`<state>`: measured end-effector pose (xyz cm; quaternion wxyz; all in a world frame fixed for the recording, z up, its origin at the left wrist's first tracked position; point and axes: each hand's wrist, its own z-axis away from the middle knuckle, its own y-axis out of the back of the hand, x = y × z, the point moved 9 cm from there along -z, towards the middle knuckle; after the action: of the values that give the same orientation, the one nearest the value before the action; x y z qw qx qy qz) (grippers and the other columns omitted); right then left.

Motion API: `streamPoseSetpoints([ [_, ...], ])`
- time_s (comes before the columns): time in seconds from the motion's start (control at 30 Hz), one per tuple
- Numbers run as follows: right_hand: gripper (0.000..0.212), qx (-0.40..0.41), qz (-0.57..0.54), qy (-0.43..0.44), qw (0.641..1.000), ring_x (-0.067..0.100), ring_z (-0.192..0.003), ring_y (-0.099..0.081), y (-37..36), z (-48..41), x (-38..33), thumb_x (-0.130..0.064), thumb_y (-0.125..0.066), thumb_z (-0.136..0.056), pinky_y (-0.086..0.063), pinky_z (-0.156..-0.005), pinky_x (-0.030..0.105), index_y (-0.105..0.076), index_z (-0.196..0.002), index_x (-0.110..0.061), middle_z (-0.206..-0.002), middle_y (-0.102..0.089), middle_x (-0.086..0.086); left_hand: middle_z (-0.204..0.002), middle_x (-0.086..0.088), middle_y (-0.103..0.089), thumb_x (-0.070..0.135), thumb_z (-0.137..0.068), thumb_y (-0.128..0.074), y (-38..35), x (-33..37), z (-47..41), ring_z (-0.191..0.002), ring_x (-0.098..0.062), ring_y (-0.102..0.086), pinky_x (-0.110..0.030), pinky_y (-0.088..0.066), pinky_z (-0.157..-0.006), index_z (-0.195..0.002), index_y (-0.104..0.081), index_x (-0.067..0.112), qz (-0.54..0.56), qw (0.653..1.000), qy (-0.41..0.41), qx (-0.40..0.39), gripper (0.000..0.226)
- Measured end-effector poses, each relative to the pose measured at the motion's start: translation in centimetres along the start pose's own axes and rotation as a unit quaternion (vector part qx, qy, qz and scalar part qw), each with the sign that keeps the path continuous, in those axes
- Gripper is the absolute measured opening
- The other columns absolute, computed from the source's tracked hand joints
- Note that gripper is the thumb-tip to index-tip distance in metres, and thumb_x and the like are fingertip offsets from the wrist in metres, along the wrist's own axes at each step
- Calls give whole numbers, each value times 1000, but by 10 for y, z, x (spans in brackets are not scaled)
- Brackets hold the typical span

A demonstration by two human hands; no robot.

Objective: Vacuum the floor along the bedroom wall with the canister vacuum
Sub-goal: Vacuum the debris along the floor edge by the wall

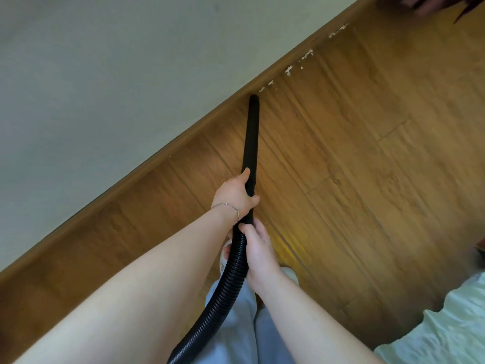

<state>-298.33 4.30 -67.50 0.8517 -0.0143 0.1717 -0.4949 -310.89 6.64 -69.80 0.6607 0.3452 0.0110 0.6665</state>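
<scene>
Where floor [367,179] meets wall [105,74], crumbs [288,70] lie just right of the wand [251,132] tip; left hand [235,195], foremost, clamps the wand, right hand [258,248] the hose [231,279].

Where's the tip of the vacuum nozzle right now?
In the head view, the nozzle tip sits upper centre on the wood floor at the baseboard, just left of the white crumbs strewn along it.

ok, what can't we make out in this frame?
Head view:
Canister: out of frame; hose leaves the bottom edge.
Wand tip: too small to tell whether it touches floor.
Dark object, top right: blurred, cut by edge.
Shoe: mostly hidden behind hose.
</scene>
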Motion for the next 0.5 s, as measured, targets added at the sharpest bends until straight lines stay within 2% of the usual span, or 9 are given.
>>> streamPoseSetpoints([
  [0.13, 33, 2, -14, 2, 1000, 23, -50, -54, -3, -6, -9, -13, -47, -94, -46, -52, 31, -53, -124, -23, -79, -56, 11, -135, -6, -52, 27, -86, -63, 5, 1, -10, -115, -21, -56, -35, -49, -94, -149, -20, 26, 27, 999, 14, -9, 75],
  [0.33, 29, -5, -23, 14, 1000, 24, -56, -58, 2, -13, -20, -14, -50, -94, -50, -57, 33, -57, -119, -26, -83, -58, 13, -143, -2, -45, 27, -86, -64, 4, 8, -19, -118, -18, -53, -27, -46, -91, -148, -21, 30, 69, 997, 23, -9, 76],
  [0.5, 29, -11, -34, 10, 999, 24, -59, -58, 8, -17, -29, -15, -51, -93, -50, -61, 35, -58, -119, -27, -84, -59, 13, -143, -1, -44, 25, -87, -64, 2, 20, -27, -118, -18, -53, -26, -45, -88, -148, -21, 29, 68, 997, 23, -9, 75],
])
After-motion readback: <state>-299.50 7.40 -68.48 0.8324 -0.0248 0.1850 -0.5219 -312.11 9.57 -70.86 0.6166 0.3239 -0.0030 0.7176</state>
